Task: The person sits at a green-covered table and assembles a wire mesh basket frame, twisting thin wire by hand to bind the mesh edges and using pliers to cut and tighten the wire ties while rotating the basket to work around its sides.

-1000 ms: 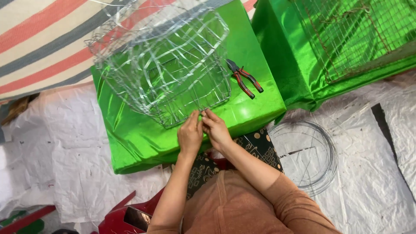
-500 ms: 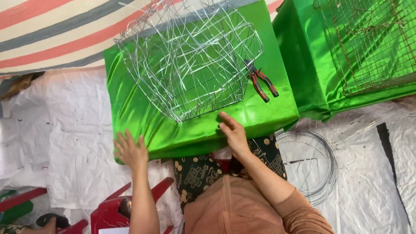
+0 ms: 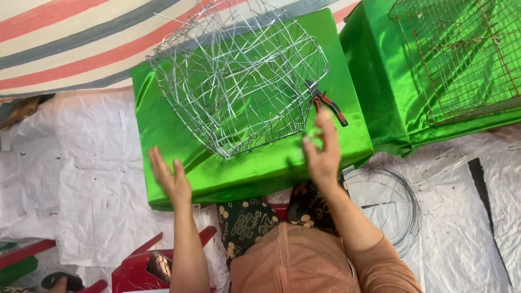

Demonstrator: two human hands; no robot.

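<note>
Half a second earlier the right hand (image 3: 324, 154) lay flat on the near edge of the green satin-covered tabletop (image 3: 260, 168); now it is lifted above that edge, its grip apart with fingers loosely spread and holding nothing, the fingertips close to the red-handled pliers (image 3: 327, 103) without touching them. The left hand (image 3: 172, 179) has risen from below the tabletop's near-left corner to hover over it, palm open, fingers apart, also empty. A second ago both hands were pinched together at the near rim of the silver wire-mesh basket frame (image 3: 239, 76); that frame now sits free on the tabletop, tilted, its open side facing the person, just beyond both hands. The pliers lie beside the frame's right edge. A coil of thin grey wire (image 3: 404, 211) rests on the white sheeting (image 3: 81, 184) to the right, and a rusty wire grid (image 3: 461, 54) lies on a second green-covered block.
</note>
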